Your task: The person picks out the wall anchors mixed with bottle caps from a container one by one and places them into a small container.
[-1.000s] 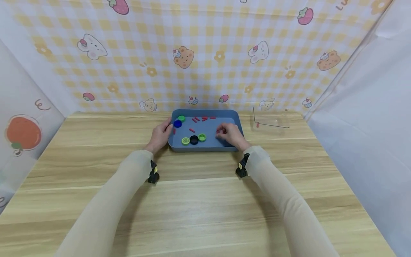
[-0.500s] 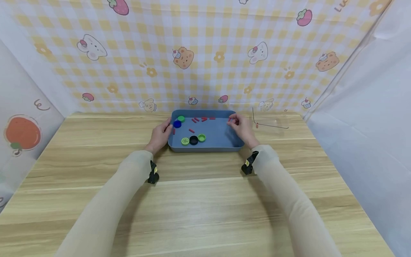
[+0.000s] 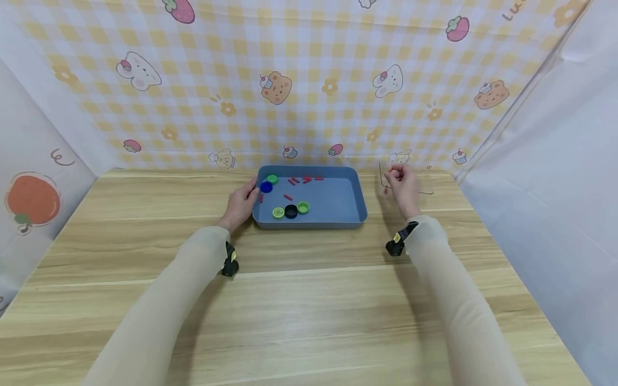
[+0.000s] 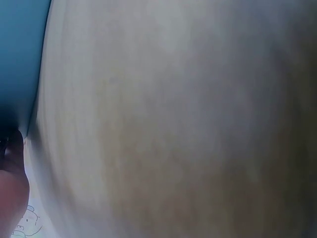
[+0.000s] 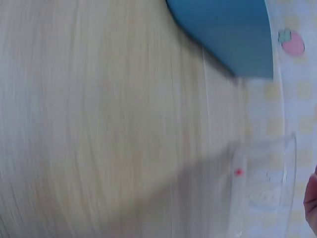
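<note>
pinching a slim red stick, the right hand is at a clear, boxy container; the left hand clasps a smooth, round-cornered grey-blue tray.

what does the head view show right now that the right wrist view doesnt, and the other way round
Only head: the left hand gripping the left edge of the tray, the round caps and red sticks lying in it, and a small red piece pinched by the right hand.

Only right wrist: no separate object, just a closer, blurred look at the clear container.

Both: part of the tray, the clear container with a red spot, some of the right hand, the wooden table and the patterned cloth.
</note>
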Demonstrator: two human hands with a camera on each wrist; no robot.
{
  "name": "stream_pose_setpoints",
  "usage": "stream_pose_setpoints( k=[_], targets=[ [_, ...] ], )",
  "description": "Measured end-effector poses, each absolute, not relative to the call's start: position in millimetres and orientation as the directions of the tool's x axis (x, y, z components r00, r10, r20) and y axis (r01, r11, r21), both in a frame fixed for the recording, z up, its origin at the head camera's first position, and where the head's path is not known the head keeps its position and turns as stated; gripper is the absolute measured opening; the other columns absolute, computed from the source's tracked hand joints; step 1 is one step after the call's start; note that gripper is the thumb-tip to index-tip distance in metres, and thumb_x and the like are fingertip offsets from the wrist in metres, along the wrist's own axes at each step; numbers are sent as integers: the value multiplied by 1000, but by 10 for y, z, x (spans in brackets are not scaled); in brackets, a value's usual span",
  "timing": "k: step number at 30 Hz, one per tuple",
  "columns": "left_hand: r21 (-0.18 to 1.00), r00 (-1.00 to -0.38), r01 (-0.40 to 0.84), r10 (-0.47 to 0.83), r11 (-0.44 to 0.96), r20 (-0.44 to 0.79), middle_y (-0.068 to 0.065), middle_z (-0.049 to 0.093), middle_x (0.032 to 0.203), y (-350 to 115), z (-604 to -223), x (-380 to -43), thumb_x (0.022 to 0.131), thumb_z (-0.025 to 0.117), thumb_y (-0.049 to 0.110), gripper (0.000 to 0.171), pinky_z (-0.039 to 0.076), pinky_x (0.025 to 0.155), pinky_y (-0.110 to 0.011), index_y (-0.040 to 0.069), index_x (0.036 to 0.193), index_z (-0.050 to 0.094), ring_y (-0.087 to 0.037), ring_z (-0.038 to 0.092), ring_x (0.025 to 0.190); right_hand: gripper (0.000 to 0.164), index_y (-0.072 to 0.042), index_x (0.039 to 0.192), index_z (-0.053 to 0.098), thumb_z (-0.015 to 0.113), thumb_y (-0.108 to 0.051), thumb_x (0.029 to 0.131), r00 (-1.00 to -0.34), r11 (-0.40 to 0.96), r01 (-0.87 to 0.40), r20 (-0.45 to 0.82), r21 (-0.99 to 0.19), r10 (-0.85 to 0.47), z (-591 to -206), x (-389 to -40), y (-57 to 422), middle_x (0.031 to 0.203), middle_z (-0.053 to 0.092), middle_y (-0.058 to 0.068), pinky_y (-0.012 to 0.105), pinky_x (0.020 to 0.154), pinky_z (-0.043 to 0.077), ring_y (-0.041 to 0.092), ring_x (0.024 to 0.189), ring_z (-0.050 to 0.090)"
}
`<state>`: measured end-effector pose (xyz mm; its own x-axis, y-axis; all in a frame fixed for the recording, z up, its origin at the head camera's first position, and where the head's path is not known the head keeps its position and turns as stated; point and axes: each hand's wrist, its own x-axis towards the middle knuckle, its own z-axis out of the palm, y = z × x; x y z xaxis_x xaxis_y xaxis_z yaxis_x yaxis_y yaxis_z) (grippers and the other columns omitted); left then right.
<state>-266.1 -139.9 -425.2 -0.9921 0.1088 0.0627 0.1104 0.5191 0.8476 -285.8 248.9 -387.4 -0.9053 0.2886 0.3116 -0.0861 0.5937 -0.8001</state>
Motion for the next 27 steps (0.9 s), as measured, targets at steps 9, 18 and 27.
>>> stream_pose_setpoints(
  k=[9,18,27],
  targets=[
    [849,-991,120,112,514,73,-13,33,149,-1411,-4278,-2666,102,39,14,46,31,113,-37,1,145,31,-27,31,138,20,7,99,67,68,-6,84,-882,731,-4,347,-683,319,-3952,-2893,2737,71,51,6,18,56,31,9,63,41],
    [852,-991,120,108,510,74,-14,33,149,-1403,-4283,-2675,101,39,14,46,31,113,-38,1,145,31,-27,31,138,20,2,100,69,67,-13,86,-905,779,96,272,-620,328,-3949,-2871,2782,86,56,13,25,66,28,21,78,44],
    [848,-991,124,101,515,84,-14,34,149,-1407,-4293,-2682,101,39,13,45,30,113,-37,0,144,32,-27,32,138,30,7,109,65,67,-12,86,-915,805,83,275,-588,295,-3949,-2833,2766,95,59,22,45,87,33,33,94,48]
  ],
)
